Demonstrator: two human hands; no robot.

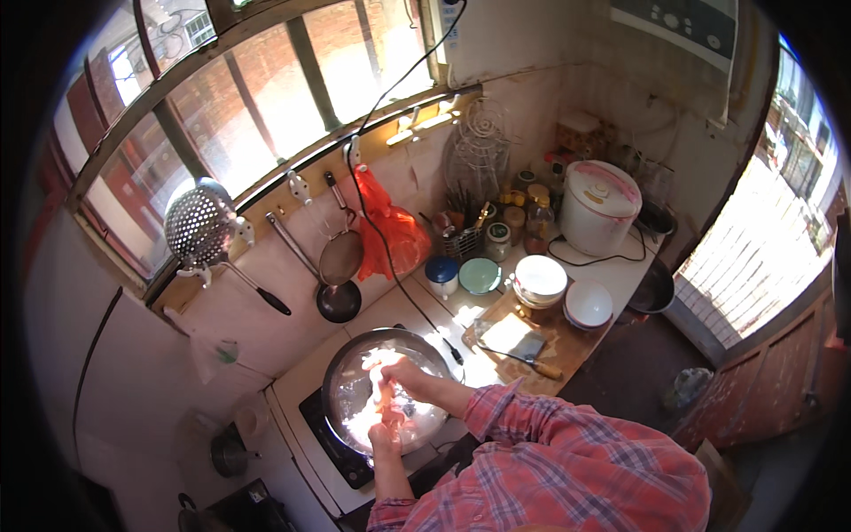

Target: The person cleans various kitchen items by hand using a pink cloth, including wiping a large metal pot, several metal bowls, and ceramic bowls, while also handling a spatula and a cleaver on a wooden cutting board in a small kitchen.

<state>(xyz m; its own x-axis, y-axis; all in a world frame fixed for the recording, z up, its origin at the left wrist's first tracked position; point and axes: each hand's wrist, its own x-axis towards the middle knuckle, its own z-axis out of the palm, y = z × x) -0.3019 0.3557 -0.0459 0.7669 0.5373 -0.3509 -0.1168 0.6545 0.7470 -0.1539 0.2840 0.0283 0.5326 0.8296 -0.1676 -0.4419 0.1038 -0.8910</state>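
A large round metal pan (425, 346) with shiny, glaring contents sits over a black cooktop (318, 413) in front of me. Both of my hands are inside its rim. My right hand (401, 374), on the far side, grips one end of a limp pinkish-orange item (383, 399). At the near end, my left hand (385, 439) closes around the same item, which stretches between the two fists. Strong sunlight washes out its surface, so whether it is cloth or food I cannot tell.
Right of the pan, a cleaver (525, 343) lies on a wooden cutting board (565, 339) beside stacked white bowls (540, 276). A black cable (379, 229) hangs down, its plug (456, 354) near the pan's rim. Ladles, a strainer (199, 223) and a red plastic bag (392, 233) hang on the wall.
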